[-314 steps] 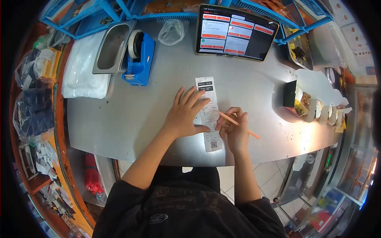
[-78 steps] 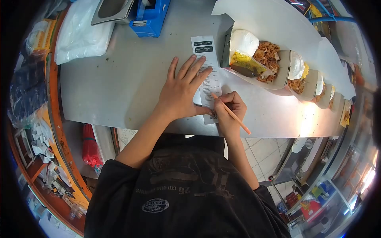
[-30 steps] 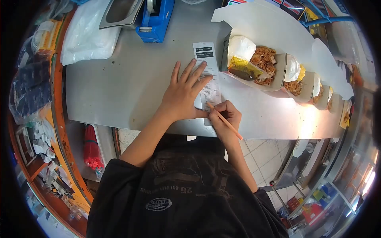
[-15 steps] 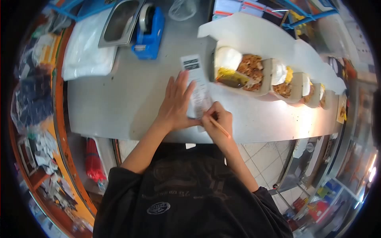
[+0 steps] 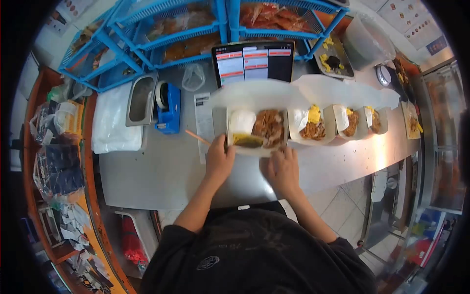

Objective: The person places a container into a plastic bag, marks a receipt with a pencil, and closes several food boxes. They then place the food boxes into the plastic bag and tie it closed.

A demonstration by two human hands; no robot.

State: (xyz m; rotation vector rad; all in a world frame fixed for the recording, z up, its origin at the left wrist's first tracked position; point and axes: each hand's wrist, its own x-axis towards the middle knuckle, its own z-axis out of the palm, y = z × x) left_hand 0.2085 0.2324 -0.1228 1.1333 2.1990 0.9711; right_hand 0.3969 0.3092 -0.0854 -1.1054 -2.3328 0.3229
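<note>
The open food box point(image 5: 257, 150) sits on the bench point(image 5: 147, 176). My left hand point(image 5: 220, 158) clasps its front left corner; my right hand point(image 5: 282, 167) curls at its front right, grip too blurred to tell. I seem to be positioning it, which calls for keeping it level. Filled boxes point(image 5: 313, 142) crowd its right; receipt point(image 5: 203, 120) and pencil point(image 5: 197, 136) are left, tablet point(image 5: 254, 63) behind.

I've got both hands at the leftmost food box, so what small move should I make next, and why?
Probably fold the lid forward over the food box. It stands open behind, the food shows uncovered, and your left hand and right hand are at the box's front corners.
</note>
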